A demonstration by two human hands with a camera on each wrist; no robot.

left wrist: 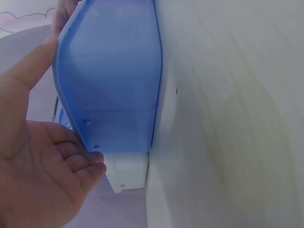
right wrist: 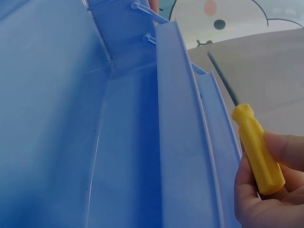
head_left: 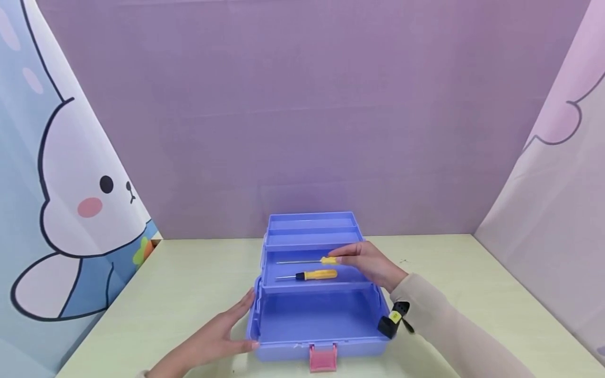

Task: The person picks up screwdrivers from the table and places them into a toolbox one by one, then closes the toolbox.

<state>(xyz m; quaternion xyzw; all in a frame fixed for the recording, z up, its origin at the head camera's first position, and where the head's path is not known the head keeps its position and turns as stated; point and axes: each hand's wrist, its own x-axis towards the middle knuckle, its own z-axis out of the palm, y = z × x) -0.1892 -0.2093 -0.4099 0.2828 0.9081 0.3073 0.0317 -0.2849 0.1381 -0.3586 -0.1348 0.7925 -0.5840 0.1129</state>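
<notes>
A blue toolbox (head_left: 321,353) stands unfolded on the table, its stepped trays rising behind the deep bottom compartment. My right hand (head_left: 371,263) pinches the yellow handle of a slim screwdriver (right wrist: 256,149) between thumb and fingers. Its shaft points left over the middle tray (head_left: 276,254). A second screwdriver (head_left: 321,274), with a yellow handle and black collar, lies in that tray. My left hand (head_left: 212,336) rests against the box's left side, fingers extended along the wall and thumb at the front corner. In the left wrist view, its thumb and fingertips touch the box's rim (left wrist: 59,76).
A pink latch (head_left: 323,359) hangs at the box's front. The divided top tray (head_left: 312,223) stands at the back. Beyond the pale table (head_left: 198,273) is a purple backdrop (head_left: 302,115), with cartoon-printed curtains (head_left: 85,168) on both sides. A black wrist device (head_left: 394,319) sits by the right cuff.
</notes>
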